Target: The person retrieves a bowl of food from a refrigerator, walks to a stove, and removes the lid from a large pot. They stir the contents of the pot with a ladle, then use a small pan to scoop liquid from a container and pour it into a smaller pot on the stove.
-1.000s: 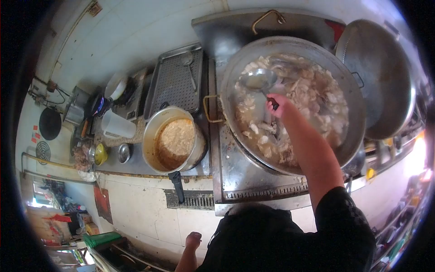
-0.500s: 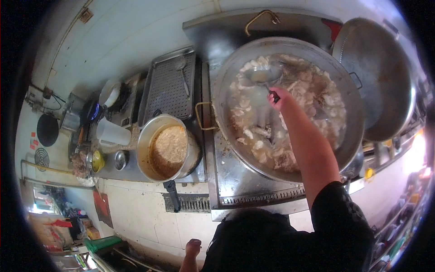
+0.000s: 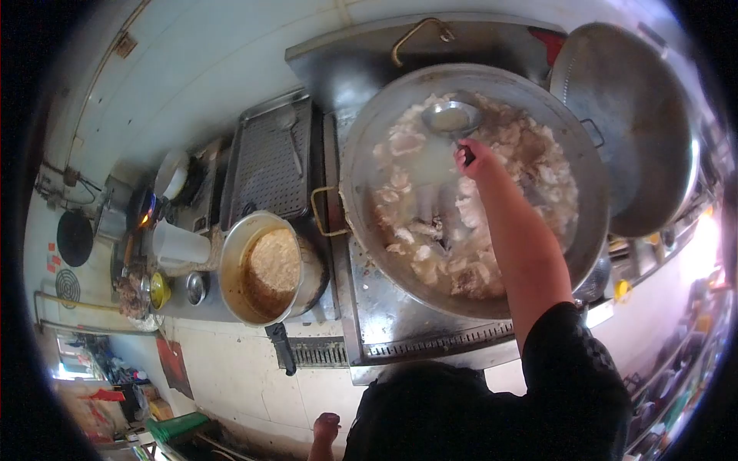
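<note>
The saucepan point(image 3: 314, 269) sits just beside the big pot point(image 3: 588, 223), between its 8 and 9 o'clock. Its black handle point(image 3: 281, 349) sticks out to 6 o'clock, past the edge, so a bump from the body could tip it. The bare right arm point(image 3: 523, 238) goes over the pot from near 6 o'clock; if the soup point(image 3: 434, 165) is hot, a splash or steam could burn it. If the ladle point(image 3: 451, 117) tips fast, soup could splash.

The left hand point(image 3: 327, 425) hangs low, well apart from the pots, fingers curled; I cannot tell if it holds anything. The right hand point(image 3: 477, 160) grips the ladle tight, its bowl near the pot's 12 o'clock among the meat point(image 3: 530, 142).
</note>
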Available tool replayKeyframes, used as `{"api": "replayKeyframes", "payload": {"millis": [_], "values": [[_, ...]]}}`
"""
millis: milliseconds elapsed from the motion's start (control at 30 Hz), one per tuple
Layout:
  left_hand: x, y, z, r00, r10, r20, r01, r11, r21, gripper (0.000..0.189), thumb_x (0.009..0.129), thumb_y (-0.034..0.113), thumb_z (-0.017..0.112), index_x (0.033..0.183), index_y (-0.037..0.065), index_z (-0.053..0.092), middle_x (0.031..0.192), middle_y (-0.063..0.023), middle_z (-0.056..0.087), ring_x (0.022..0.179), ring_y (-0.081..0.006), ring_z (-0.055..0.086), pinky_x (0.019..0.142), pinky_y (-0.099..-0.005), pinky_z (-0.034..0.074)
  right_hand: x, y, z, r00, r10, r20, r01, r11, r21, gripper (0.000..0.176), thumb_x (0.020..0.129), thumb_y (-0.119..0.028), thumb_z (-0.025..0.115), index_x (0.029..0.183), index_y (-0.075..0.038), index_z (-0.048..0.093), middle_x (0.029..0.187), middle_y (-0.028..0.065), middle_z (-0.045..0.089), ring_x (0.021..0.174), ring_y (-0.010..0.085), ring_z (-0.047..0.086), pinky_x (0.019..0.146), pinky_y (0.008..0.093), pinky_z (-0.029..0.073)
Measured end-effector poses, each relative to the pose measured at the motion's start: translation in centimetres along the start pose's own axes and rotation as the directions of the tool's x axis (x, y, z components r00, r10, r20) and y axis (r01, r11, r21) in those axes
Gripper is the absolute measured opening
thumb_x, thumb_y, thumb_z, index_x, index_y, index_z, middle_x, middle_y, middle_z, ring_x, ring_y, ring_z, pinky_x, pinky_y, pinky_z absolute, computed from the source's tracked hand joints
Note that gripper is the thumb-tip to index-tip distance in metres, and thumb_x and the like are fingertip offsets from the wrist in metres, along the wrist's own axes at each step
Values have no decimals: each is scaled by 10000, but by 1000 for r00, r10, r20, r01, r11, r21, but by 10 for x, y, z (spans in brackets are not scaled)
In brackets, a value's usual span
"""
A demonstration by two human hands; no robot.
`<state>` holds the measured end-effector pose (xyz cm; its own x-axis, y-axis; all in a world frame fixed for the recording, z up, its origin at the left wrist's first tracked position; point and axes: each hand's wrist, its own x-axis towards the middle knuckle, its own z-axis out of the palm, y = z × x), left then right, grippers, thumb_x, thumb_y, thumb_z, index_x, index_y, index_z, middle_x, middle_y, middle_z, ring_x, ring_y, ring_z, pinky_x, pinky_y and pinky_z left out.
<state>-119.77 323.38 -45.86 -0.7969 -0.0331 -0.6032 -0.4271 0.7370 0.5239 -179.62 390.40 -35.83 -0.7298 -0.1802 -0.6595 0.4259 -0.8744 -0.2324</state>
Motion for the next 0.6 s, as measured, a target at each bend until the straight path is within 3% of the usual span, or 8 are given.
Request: {"api": "replayKeyframes", "payload": {"millis": [67,167,300,333,367,467,500,600], "values": [[-6,40,-8,937,-348,-8,326,886,-328,140,759,158,521,756,47,606,784,-101,627,670,-198,636,617,-328,511,-2,-6,1,1000,13,-7,-13,1000,-8,177,787,-123,551,713,-75,397,568,32,422,463,148,464,362,221,374],[-7,60,-15,937,-348,6,340,911,-235,139,753,157,523,764,49,609,815,-97,627,707,-193,635,634,-334,511,-1,-15,-2,999,35,-13,-35,998,45,172,791,-123,549,725,-81,396,553,23,412,451,146,454,351,226,364],[-8,84,-21,932,-361,10,358,919,-167,140,758,157,511,763,60,612,836,-106,626,713,-197,634,641,-339,511,1,-25,-13,991,-124,-48,124,992,-7,174,799,-132,540,747,-85,381,535,28,416,423,144,441,330,235,354],[-5,63,-19,993,-116,0,115,988,107,143,759,161,509,758,64,614,835,-110,626,706,-208,635,647,-342,510,-1,-28,-17,989,-141,-32,142,990,17,177,801,-133,538,757,-84,374,531,32,415,415,145,436,324,240,351],[-2,51,-18,990,132,59,-144,919,367,146,760,164,507,753,68,616,834,-114,625,699,-219,635,654,-345,510,-4,-29,-19,989,-143,-33,144,989,19,177,801,-133,538,757,-84,374,531,32,415,415,145,436,324,240,351],[0,53,-20,948,289,134,-315,784,536,152,756,169,507,740,72,623,842,-125,623,718,-239,631,679,-353,507,-11,-36,-30,981,-188,-44,186,982,-43,186,798,-127,541,758,-82,365,529,38,417,414,144,439,321,237,354],[-1,58,-20,947,290,137,-317,783,536,152,756,169,507,740,72,623,842,-125,623,718,-239,631,679,-353,507,-7,-44,-38,985,-166,-50,165,986,-18,185,795,-120,542,758,-84,364,531,39,417,415,142,438,322,233,357],[-1,80,-20,999,21,30,-27,974,225,145,751,148,506,736,68,626,834,-125,620,763,-240,622,687,-352,507,-14,-58,-48,982,-170,-86,173,985,25,183,789,-110,543,762,-90,364,536,40,420,418,140,441,324,226,363]]}}
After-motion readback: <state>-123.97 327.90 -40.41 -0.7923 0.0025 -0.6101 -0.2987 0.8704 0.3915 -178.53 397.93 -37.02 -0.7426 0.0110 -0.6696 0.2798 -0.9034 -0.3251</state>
